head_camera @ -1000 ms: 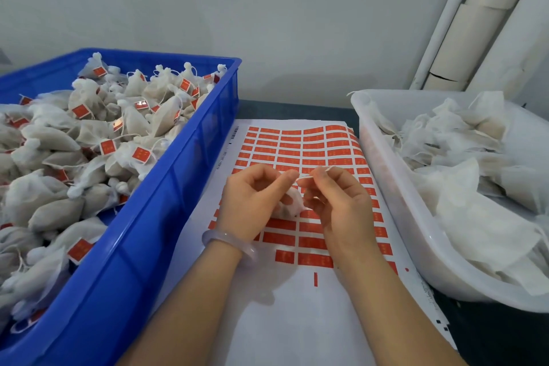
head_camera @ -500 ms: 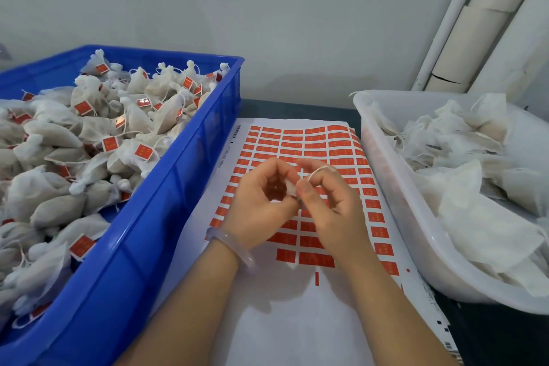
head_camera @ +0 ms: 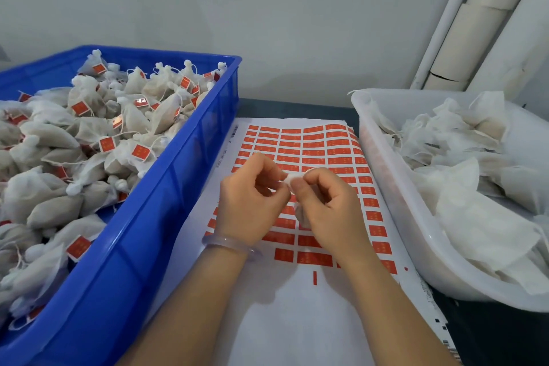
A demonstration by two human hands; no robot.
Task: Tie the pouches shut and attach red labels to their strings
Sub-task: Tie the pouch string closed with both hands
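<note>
Moved: both hands have drawn together since a second ago, and their fingertips now meet at the pouch's neck.
Grip: left hand [head_camera: 252,202] and right hand [head_camera: 329,208] each pinch the gathered top of the white pouch [head_camera: 299,214], which hangs between the palms.
In hand: it looks to be mid-tying, with no label on it.
Below: label sheet [head_camera: 297,140] on the bench, many red labels unused.
Done: blue crate [head_camera: 166,217] heaped with tagged pouches [head_camera: 89,134].
Left: white tub [head_camera: 395,196] piled with open pouches [head_camera: 475,187].
</note>
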